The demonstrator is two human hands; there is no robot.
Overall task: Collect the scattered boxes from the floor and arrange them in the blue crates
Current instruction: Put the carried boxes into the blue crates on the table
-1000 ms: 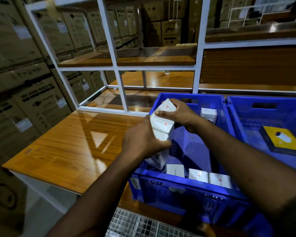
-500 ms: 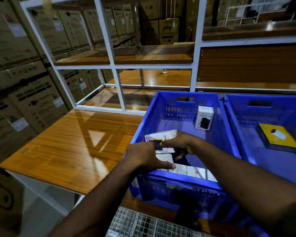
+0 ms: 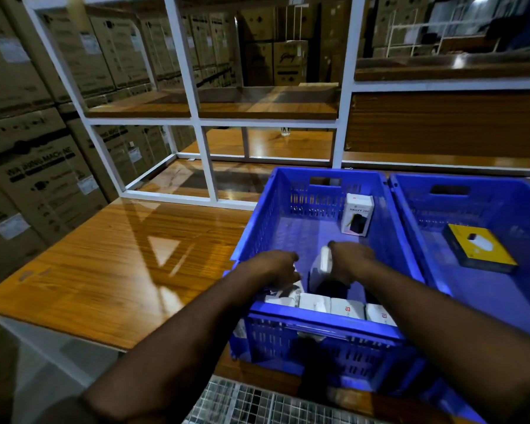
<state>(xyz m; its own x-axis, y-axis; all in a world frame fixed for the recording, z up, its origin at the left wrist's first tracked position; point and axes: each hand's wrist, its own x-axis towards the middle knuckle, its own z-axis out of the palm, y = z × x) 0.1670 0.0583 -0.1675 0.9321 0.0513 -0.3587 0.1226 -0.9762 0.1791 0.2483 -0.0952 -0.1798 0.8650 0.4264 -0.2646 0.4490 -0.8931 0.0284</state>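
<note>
Right hand (image 3: 351,264) grip clamped on a white box (image 3: 325,261), upright in the left blue crate (image 3: 389,234). Left hand (image 3: 277,267) steadies the near row (image 3: 331,307); its grip I cannot tell. I'd lower the box flush against that row.

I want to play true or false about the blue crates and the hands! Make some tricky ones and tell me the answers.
1. Both hands are inside the left blue crate. True.
2. The right hand holds a white box. True.
3. The yellow box lies in the same crate as the hands. False: it lies in the right blue crate.
4. The Halley box lies flat on the crate floor. False: it stands upright by the far wall.
5. White boxes line the left crate's near wall. True.
</note>
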